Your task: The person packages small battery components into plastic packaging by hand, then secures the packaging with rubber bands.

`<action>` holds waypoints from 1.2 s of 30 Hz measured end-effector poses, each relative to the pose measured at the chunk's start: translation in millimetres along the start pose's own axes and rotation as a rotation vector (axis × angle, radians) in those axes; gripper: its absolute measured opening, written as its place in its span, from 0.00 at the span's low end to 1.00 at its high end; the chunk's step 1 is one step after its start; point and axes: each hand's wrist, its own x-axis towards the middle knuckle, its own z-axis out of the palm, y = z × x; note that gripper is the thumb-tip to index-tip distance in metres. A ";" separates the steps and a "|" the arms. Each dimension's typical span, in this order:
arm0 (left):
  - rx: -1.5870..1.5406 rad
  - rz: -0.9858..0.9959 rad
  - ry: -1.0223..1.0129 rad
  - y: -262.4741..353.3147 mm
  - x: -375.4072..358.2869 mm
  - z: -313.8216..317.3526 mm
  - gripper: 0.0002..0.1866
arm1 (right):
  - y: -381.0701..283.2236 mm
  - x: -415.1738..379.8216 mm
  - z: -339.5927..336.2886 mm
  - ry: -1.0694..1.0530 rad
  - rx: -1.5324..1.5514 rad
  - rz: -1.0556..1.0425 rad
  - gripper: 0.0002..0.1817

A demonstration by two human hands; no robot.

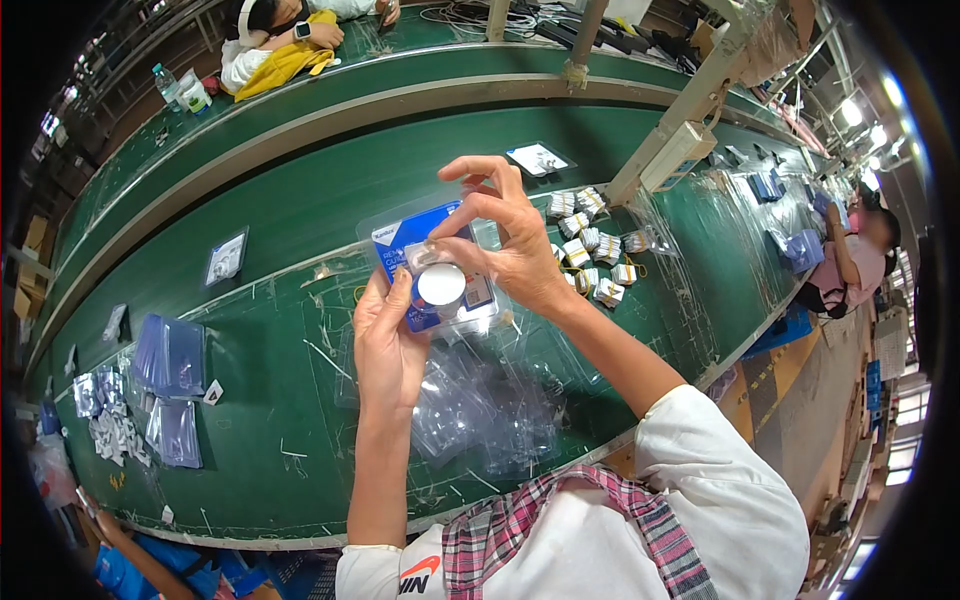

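Right now your left hand (388,345) cups the blister pack (437,268) from below, thumb against its near edge, while your right hand (510,240) comes over the top, fingers curled and pinching the pack's far edge and clear cover. The pack sits in the air between both hands, above the green worktop (270,400), with a white round disc (441,285) showing at its middle over the blue card.

You risk the disc slipping out of its pocket if the clear shell flexes under your right fingers, since only your grip seems to keep shell and card together. A tilt toward you could also drop it into the heap of empty shells (480,410) right below, where a pale part would be hard to spot.

Small bundled packets (592,250) lie just right of your hands, close enough for an elbow to scatter. Blue sleeves (170,385) sit well left. Another person (860,255) works at the far right.
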 end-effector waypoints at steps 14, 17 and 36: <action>0.026 0.022 0.025 -6.3 -1.8 1.5 0.14 | 3.7 -14.2 4.2 0.027 0.001 0.005 0.07; 0.028 0.050 0.043 -9.1 -2.2 0.4 0.14 | 4.7 -17.0 0.9 -0.001 -0.085 -0.036 0.06; 1.308 0.481 0.331 19.2 22.2 -72.4 0.14 | 25.5 -48.0 -48.3 0.180 0.933 0.778 0.10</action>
